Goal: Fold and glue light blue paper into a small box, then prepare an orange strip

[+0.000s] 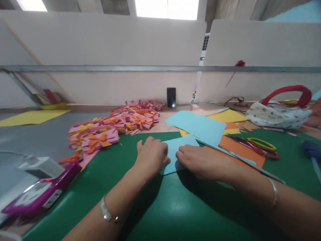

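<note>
Between my hands a small piece of light blue paper (173,149) lies on the green mat. My left hand (151,154) grips its left edge with curled fingers, the thumb low on the sheet. From the right, my right hand (197,160) pinches the same paper with bent fingers; its fingertips are partly hidden. Just behind lies a larger light blue sheet (198,125). Beside my right forearm, a metal ruler (269,174) rests across orange paper (240,150).
Pink paper pieces with orange bows (100,140) are heaped at left, near a purple power strip (62,177) with a white plug. Scissors (263,147) lie at right, before a cloth basket (278,115) with a red handle. A phone (171,97) leans on the wall.
</note>
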A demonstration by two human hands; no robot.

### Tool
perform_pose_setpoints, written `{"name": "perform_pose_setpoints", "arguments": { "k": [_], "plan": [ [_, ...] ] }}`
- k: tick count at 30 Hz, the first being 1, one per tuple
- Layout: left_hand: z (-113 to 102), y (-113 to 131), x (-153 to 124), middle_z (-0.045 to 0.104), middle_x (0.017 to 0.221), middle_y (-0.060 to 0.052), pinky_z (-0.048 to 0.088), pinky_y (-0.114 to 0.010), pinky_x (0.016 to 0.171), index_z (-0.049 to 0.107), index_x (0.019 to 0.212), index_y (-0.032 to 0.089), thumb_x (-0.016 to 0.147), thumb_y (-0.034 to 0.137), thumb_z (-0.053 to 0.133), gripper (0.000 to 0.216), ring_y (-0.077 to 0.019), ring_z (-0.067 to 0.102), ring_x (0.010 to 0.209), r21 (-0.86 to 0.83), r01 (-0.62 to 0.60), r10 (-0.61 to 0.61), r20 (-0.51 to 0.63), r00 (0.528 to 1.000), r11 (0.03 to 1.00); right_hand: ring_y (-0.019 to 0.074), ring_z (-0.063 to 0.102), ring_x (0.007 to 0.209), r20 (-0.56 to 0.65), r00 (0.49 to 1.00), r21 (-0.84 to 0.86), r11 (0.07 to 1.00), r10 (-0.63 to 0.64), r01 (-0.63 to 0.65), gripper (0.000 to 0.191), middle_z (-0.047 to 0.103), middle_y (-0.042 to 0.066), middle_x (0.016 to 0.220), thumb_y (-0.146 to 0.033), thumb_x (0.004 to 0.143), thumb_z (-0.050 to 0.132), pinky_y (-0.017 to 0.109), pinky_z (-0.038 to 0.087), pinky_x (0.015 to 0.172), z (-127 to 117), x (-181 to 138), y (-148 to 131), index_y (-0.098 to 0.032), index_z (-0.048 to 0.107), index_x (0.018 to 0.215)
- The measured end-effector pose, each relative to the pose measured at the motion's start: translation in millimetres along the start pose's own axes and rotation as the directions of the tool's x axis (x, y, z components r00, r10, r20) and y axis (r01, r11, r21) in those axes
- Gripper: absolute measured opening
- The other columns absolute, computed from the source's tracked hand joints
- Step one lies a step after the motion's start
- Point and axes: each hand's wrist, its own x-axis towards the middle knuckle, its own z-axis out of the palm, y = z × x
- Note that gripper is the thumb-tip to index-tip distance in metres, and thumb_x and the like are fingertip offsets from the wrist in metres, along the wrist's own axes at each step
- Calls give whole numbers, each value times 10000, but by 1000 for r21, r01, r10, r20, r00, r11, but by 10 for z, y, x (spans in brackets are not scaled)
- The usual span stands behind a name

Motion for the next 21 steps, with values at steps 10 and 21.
{"name": "perform_pose_setpoints", "arguments": {
  "k": [10,21],
  "plan": [
    [128,56,-81,636,779,-103,367,-447,684,606,776,147,821,100,339,275,-287,563,827,231,-236,240,10,971,944,228,600,732,35,989,23,989,146,-147,192,628,122,814,-81,807,413,287,359,538,178,302,23,-121,593,860],
    [187,-51,-104,587,934,-140,389,-429,685,584,845,140,800,94,333,258,-296,525,890,220,-168,164,34,986,961,207,558,749,16,997,31,997,75,-76,196,613,99,826,-8,743,445,290,336,583,148,182,32,-118,573,842]
  ]
}}
